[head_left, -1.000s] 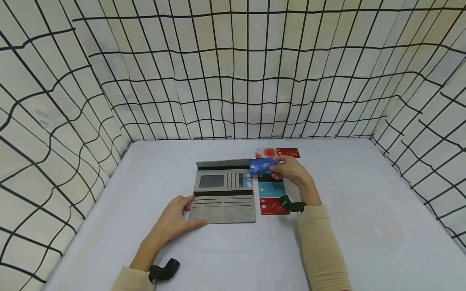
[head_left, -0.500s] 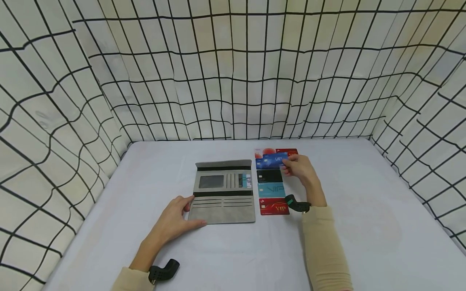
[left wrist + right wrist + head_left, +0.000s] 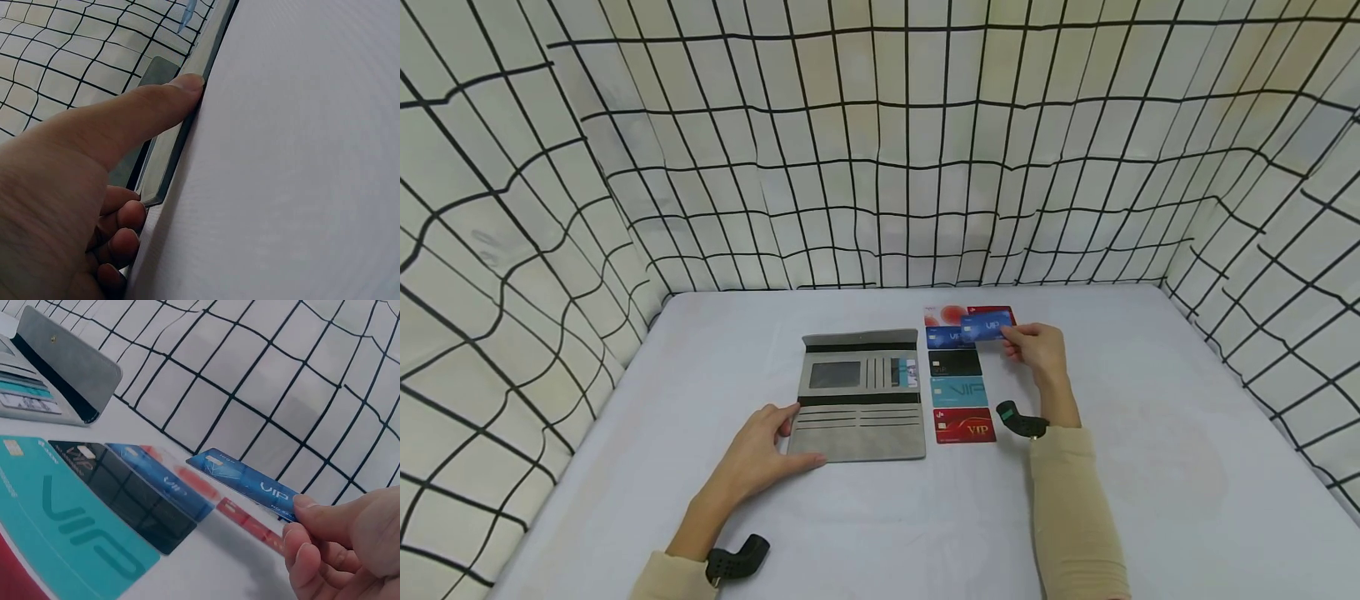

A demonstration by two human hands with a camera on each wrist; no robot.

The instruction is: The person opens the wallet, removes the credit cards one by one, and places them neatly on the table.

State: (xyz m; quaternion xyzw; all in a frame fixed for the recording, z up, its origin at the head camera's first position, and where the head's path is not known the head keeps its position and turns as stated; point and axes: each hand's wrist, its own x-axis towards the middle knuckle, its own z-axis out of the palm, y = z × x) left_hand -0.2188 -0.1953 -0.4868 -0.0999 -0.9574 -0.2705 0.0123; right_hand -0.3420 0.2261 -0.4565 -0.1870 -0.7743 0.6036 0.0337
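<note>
A grey wallet (image 3: pixel 857 432) lies unfolded on the white table, with card slots and a clear window facing up. My left hand (image 3: pixel 758 454) holds its near-left corner, thumb on the front edge and fingertips at the left side. Between thumb and fingers, my right hand (image 3: pixel 1036 346) pinches a blue VIP card (image 3: pixel 983 326) by its right end. In the right wrist view this card (image 3: pixel 240 481) is raised off the table. Another blue card (image 3: pixel 942 337) lies partly behind it in the head view. Below that one are a black card (image 3: pixel 955 362), a teal card (image 3: pixel 958 391) and a red VIP card (image 3: pixel 964 425).
At the back of the card column lie a white card with red circles (image 3: pixel 943 315) and a second red card (image 3: pixel 992 309), partly covered. Some cards (image 3: pixel 904 372) sit in a wallet slot. Black netting (image 3: pixel 880 183) over white walls surrounds the table's back and sides.
My right hand has carried the blue card rightward, away from the wallet's upper right side, uncovering the black card and the other blue one. My left hand has stayed in place.
</note>
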